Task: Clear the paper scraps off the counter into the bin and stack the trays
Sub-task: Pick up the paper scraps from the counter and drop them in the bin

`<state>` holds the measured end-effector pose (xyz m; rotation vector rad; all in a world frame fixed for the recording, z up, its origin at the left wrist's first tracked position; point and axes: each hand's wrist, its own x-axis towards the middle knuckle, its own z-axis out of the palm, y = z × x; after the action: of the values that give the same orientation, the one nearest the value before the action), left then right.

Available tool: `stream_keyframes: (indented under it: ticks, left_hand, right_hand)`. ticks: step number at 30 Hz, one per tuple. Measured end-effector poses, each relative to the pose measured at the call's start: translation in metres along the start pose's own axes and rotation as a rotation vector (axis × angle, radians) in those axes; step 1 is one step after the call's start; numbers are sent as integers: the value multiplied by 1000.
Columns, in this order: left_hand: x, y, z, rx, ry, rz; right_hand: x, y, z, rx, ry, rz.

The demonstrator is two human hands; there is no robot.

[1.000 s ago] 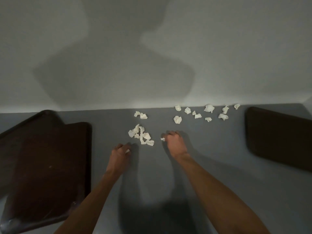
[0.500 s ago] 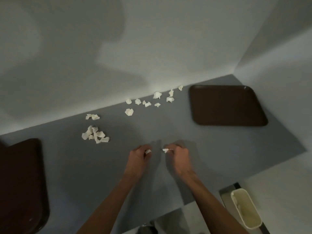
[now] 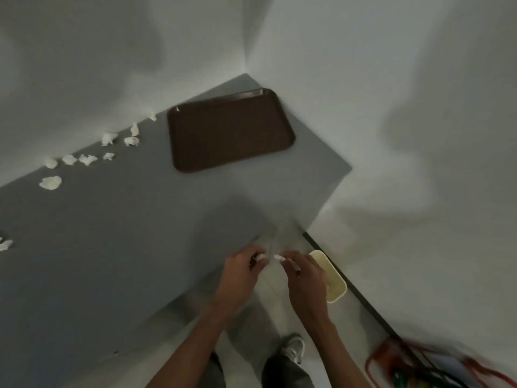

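Pinches 1 paper scrap (image 3: 260,257) in left hand (image 3: 240,271), second scrap (image 3: 278,257) in right hand (image 3: 305,278), past counter (image 3: 126,233) edge, just beside bin (image 3: 337,284). Loose scraps (image 3: 50,182) on counter near brown tray (image 3: 232,133).

Left hand (image 3: 240,271), right hand (image 3: 303,275) pinch paper scraps beside bin (image 3: 334,278); tray (image 3: 232,130) on counter (image 3: 112,247).

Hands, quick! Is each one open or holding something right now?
Left hand: closed, pinching a paper scrap.
Right hand: closed, pinching a second scrap.
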<state>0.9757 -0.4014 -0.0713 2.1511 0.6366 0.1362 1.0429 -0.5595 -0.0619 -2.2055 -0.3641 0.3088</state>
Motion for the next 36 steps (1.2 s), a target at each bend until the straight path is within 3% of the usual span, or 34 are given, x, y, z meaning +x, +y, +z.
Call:
stream_keyframes:
  ticks: [8, 13, 18, 22, 29, 36]
  left_hand:
    - [17, 24, 173, -11, -259, -35]
    - [53, -35, 284, 80, -384, -153]
    - [92, -103, 375, 142, -460, -284]
    - [121, -141, 441, 190, -524, -291]
    - [155, -162, 500, 272, -648, -260]
    - [139, -136, 435, 314, -614, -207]
  right_hand:
    - [11, 181, -46, 2, 107, 310]
    - [34, 322, -5, -53, 93, 503]
    - [59, 419, 39, -45, 2, 569]
    - [83, 485, 71, -71, -18, 584]
    - [129, 524, 87, -297, -175, 566]
    - [124, 457, 58, -312, -146, 530]
